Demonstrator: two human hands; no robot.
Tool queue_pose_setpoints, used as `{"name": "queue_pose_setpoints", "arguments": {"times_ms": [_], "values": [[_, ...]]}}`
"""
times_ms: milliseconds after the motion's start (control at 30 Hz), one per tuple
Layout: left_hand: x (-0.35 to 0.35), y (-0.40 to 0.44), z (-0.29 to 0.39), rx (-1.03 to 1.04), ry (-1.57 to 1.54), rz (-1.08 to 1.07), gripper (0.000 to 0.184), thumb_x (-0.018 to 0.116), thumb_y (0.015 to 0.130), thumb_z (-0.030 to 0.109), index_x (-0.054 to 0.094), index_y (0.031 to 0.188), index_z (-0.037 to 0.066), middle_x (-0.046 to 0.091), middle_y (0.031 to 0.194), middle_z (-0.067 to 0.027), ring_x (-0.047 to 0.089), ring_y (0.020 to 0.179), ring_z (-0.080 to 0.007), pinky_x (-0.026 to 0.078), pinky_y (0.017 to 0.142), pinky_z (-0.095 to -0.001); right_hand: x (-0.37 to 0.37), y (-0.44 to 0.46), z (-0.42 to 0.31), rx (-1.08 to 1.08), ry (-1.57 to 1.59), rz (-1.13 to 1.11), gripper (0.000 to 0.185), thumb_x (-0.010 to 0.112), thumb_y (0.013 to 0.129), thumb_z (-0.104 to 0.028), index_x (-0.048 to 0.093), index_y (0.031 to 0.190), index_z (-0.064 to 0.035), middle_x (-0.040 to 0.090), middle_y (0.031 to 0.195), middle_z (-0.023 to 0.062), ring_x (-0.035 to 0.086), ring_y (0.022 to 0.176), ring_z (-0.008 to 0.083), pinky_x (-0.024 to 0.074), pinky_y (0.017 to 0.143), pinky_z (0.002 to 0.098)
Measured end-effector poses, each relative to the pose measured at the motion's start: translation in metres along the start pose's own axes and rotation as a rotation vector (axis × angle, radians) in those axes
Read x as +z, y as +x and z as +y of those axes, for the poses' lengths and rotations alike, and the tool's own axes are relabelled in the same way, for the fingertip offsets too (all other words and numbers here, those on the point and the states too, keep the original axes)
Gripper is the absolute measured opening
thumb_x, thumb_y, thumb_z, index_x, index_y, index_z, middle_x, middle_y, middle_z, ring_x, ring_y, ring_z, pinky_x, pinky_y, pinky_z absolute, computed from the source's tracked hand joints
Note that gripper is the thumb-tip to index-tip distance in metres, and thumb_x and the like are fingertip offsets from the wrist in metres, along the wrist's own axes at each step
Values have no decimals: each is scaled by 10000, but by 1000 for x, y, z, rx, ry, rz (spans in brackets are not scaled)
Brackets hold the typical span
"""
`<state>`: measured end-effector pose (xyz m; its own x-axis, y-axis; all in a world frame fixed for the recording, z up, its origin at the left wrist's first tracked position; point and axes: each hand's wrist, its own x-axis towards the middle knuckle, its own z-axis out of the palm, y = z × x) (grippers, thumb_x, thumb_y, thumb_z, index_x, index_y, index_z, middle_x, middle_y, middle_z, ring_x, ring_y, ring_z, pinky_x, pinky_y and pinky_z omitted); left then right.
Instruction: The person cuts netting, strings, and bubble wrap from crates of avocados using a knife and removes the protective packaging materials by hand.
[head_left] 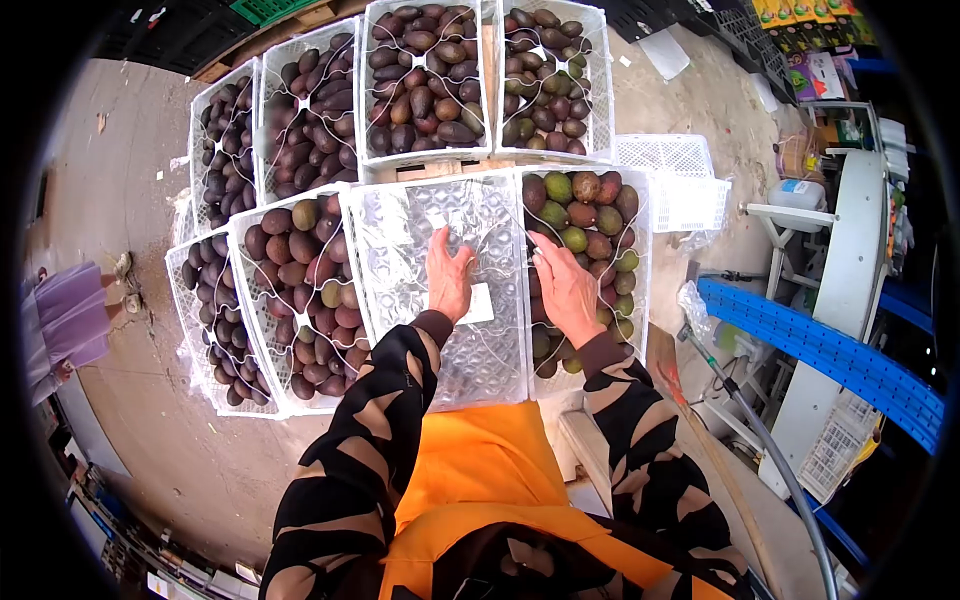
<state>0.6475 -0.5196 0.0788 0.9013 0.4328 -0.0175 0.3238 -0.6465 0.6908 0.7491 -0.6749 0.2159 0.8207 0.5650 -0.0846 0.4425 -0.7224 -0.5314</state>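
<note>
My left hand [450,278] is over the middle white crate [357,250], its fingers apart and nothing held in them. Beneath it lies clear moulded plastic [415,335] with rows of round hollows, and a small white label [481,302] beside the palm. Over the left side of the crate to the right is my right hand [566,290], fingers stretched forward near the shared rim. Green and brown avocados [598,215] fill that crate, some hidden under the hand. No fruit shows in its grasp.
Several white crates of dark avocados [420,85] stand in a far row, with more avocados [300,270] on the left. At right are a white basket [690,205], a blue perforated beam [820,350] and a hose [765,430]. A person in purple clothing [70,315] is at far left.
</note>
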Motion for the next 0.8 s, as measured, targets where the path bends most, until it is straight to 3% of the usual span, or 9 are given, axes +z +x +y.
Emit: {"name": "queue_pose_setpoints", "arguments": {"times_ms": [133,200,267,300,333,400,633,700,800], "values": [[-8,-9,-8,-151,-78,72,179,561,911,89,538,1087,104,435,1438,-101,324,1396,-285,274,1013,-446,-3,91,24,-308,-317,-219,276,525,943,-230,607,1206,-231,597,838,120,617,755,337,480,624,446],[-15,32,-2,-162,-76,213,280,574,921,117,513,1192,80,449,1425,-124,324,1392,-309,256,1029,-486,-5,116,23,-421,-392,-289,269,542,927,-226,623,1184,-230,604,831,119,621,745,330,479,613,447],[-1,64,-8,-195,16,111,470,629,904,299,473,1281,66,475,1400,-118,321,1383,-302,249,1029,-509,1,130,18,-480,-434,-334,263,546,921,-225,631,1170,-226,608,821,123,622,735,329,481,616,450],[0,74,-4,-176,129,94,601,644,848,469,519,1253,43,538,1295,-122,377,1318,-295,265,1013,-505,1,136,17,-506,-458,-353,261,548,917,-225,634,1163,-224,610,816,126,623,730,329,481,618,452],[-2,79,2,-241,236,-73,593,616,828,558,646,1095,29,608,1143,-135,471,1186,-277,293,991,-483,5,142,18,-530,-473,-359,258,549,915,-224,638,1157,-223,612,811,126,625,729,328,483,621,451],[-3,83,2,-245,351,-180,522,604,831,563,720,870,56,649,959,-100,546,1021,-247,326,931,-449,12,150,18,-571,-497,-373,254,550,909,-222,646,1144,-220,615,800,126,631,726,327,486,627,450],[-38,37,-10,-32,60,-16,331,712,776,443,688,735,116,594,763,-57,568,862,-250,350,848,-410,-32,137,36,-384,-636,-417,291,535,923,-244,634,1196,-226,652,864,155,650,778,335,512,693,457],[-46,18,-5,6,-68,79,294,762,740,277,625,902,74,554,923,-93,523,991,-306,342,920,-442,-36,121,15,-356,-574,-355,311,528,931,-246,613,1231,-245,649,871,146,647,778,339,511,681,452],[-56,16,7,-70,-177,314,482,727,730,66,504,1156,33,487,1164,-184,445,1155,-367,306,1014,-476,-21,125,-32,-451,-429,-329,303,544,925,-240,606,1222,-235,634,870,141,642,738,351,498,626,468]]}}
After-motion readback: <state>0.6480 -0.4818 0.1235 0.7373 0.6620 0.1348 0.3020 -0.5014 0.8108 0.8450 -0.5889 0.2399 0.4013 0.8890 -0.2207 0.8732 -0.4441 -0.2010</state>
